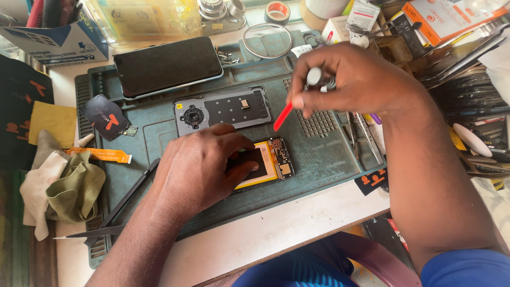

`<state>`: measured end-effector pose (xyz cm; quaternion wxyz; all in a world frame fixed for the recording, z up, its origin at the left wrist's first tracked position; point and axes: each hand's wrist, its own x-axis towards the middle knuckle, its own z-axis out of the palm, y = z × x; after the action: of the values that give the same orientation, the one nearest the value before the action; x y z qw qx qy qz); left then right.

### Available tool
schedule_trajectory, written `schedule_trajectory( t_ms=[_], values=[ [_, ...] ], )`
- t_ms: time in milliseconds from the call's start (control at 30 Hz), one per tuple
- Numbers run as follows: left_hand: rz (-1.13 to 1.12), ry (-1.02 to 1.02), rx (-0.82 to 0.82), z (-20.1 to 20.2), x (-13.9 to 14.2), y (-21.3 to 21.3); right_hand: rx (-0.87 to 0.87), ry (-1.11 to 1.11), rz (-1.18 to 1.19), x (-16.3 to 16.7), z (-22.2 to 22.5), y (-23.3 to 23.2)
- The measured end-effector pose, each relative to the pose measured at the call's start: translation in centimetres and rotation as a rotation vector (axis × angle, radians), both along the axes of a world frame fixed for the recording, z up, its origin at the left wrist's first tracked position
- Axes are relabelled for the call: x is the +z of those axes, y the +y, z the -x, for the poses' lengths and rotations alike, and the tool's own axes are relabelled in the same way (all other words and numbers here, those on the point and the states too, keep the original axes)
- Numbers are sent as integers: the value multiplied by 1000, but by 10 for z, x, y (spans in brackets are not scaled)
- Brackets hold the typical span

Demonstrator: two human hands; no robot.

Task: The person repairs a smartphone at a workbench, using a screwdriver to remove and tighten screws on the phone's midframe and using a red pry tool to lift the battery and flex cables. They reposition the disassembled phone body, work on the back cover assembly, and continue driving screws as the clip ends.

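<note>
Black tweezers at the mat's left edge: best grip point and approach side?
Grip the tweezers at mid-shank, probably from above, pinching across the two narrow sides. They lie flat and diagonal on the green mat, points toward the lower left, upper end beside the left hand. The middle is bare; the cloth crowds the left side.

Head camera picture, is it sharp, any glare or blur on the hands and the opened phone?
Head view: even daylight, soft shadows, no strong glare; the left hand and opened phone are sharp; the right hand and its red-tipped tool look slightly soft.
</note>
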<state>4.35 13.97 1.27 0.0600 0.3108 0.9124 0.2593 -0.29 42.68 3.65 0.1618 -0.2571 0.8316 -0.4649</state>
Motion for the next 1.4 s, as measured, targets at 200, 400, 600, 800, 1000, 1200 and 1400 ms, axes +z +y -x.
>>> schedule_trajectory(
  t_ms=[200, 400, 600, 800, 1000, 1200, 1400],
  values=[
    [-10, 129, 73, -1, -2, -15, -88, 40, -11, -12, 9, -10],
    [-51, 234, 86, -4, -8, -28, 36, 124, -209, -12, 23, -30],
    [-17, 240, 61, -6, -10, -33, -159, 42, -290, -21, 29, -51],
    [-1, 216, 72, -8, -10, -36, -166, 28, -214, -39, 33, -67],
    [5, 184, 74, -8, -11, -36, -252, 24, -363, -48, 37, -68],
    [12, 195, 80, -8, -12, -35, -178, 296, -405, -53, 36, -71],
    [16, 188, 75, -8, -12, -35, -354, -3, -356, -46, 29, -72]
  ],
)
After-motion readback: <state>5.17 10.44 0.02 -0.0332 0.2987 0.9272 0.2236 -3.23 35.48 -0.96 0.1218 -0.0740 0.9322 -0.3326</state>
